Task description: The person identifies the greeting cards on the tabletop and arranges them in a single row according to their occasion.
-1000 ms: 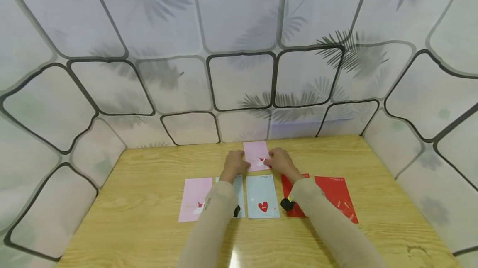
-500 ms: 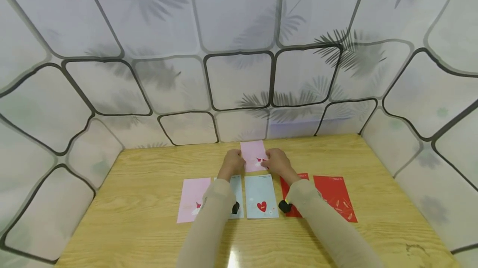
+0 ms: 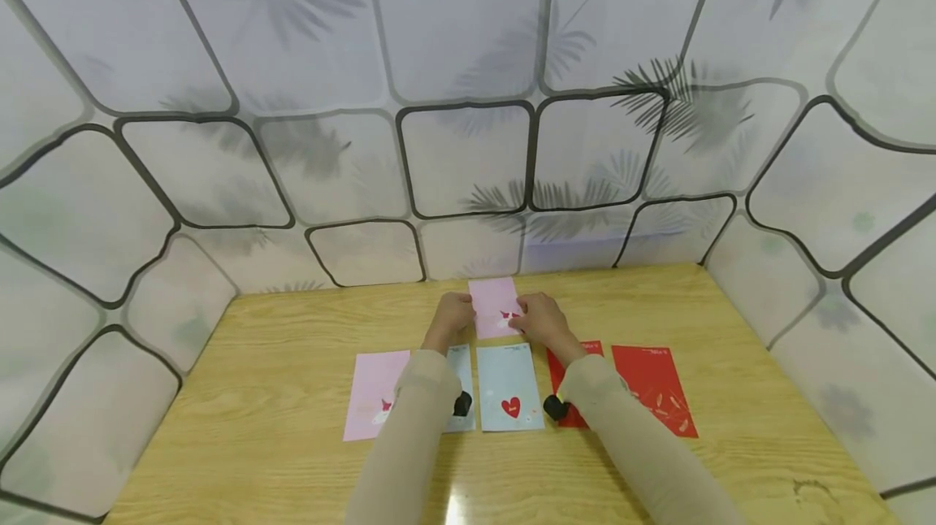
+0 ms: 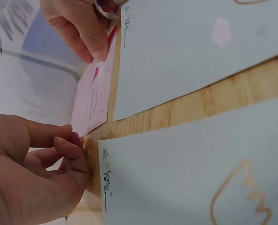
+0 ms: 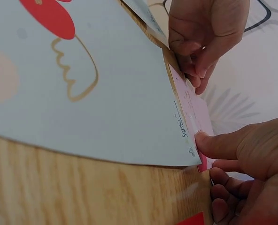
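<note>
A pink card (image 3: 493, 297) with a small white and red figure lies near the back of the wooden table. My left hand (image 3: 450, 317) is at its left edge; in the left wrist view its curled index finger and thumb come together at the card's near corner (image 4: 85, 129). On the opposite side my right hand (image 3: 544, 318) pinches the near right corner, its thumb on top of the card, as the right wrist view shows. Just below lies a light blue card (image 3: 509, 379) with a red heart. A second light blue card (image 3: 461, 364) is partly hidden by my left arm.
Another pink card (image 3: 374, 387) ends the near row on the left. To the right are two red cards, one (image 3: 553, 364) partly under my right arm, the other (image 3: 651, 379) farther out. A patterned curtain (image 3: 468, 151) rises behind the table (image 3: 256, 403).
My left thumb has drawn back from over the pink card to its left edge. The card has shifted very slightly left. My right hand stays at its corner.
</note>
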`<move>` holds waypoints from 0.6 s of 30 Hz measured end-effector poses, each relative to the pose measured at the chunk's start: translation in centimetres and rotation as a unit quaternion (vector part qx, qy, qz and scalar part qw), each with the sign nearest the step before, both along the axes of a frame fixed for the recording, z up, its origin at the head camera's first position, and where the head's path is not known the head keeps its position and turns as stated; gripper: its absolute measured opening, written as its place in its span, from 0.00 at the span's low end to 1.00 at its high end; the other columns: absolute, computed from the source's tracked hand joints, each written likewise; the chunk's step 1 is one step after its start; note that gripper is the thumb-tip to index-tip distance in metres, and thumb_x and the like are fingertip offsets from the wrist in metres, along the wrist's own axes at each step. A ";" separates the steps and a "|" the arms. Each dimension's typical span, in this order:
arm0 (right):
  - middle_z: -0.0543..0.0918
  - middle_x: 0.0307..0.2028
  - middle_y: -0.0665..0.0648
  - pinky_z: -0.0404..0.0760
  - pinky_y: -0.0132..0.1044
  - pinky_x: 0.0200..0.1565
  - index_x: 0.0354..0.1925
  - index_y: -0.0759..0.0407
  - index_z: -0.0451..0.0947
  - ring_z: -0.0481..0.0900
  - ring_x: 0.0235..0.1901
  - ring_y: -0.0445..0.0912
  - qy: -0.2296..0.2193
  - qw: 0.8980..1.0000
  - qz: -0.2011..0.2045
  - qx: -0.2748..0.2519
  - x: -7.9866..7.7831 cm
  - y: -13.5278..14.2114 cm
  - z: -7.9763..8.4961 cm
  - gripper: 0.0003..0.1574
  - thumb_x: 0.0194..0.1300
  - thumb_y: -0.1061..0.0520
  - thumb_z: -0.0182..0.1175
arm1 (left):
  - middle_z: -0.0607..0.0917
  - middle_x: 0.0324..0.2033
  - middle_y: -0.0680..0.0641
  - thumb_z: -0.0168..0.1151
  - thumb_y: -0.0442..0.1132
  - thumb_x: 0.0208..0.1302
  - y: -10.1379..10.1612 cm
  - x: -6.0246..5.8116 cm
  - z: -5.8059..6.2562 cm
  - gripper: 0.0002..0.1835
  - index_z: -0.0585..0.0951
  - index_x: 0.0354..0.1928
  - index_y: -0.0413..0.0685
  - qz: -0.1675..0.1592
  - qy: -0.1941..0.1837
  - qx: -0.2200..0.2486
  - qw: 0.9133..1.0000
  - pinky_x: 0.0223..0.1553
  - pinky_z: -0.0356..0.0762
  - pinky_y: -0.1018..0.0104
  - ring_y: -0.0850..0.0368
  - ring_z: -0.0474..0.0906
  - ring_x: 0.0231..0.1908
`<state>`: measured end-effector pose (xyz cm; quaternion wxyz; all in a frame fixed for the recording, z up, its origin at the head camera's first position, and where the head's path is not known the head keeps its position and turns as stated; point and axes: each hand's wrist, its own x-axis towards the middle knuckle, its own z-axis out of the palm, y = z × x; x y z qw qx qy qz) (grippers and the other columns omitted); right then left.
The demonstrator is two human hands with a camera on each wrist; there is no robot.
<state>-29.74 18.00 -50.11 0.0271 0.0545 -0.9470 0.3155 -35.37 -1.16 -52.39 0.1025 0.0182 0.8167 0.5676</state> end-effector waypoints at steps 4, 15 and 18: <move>0.61 0.20 0.51 0.56 0.36 0.26 0.20 0.59 0.64 0.59 0.23 0.46 -0.001 1.000 0.000 0.001 -0.1 0.1 -0.1 0.26 0.59 0.62 0.73 | 0.80 0.60 0.31 0.56 0.22 0.64 0.0 2.5 3.3 0.25 0.75 0.64 0.25 0.018 -0.058 0.041 0.997 0.37 0.74 0.67 0.55 0.71 0.34; 0.61 0.19 0.51 0.57 0.37 0.28 0.21 0.61 0.64 0.58 0.23 0.45 -0.001 1.000 0.003 -0.013 0.4 0.0 0.0 0.26 0.62 0.62 0.73 | 0.84 0.49 0.36 0.61 0.29 0.73 1.0 2.6 2.8 0.13 0.79 0.56 0.31 0.060 -0.006 0.029 0.998 0.48 0.80 0.59 0.44 0.81 0.49; 0.61 0.19 0.52 0.57 0.38 0.28 0.22 0.61 0.65 0.58 0.23 0.45 -0.001 1.000 0.001 -0.013 0.4 -0.1 0.1 0.25 0.62 0.61 0.73 | 0.85 0.45 0.38 0.62 0.29 0.72 1.2 2.3 2.6 0.11 0.81 0.53 0.33 0.075 0.005 0.024 0.997 0.41 0.80 0.64 0.49 0.82 0.44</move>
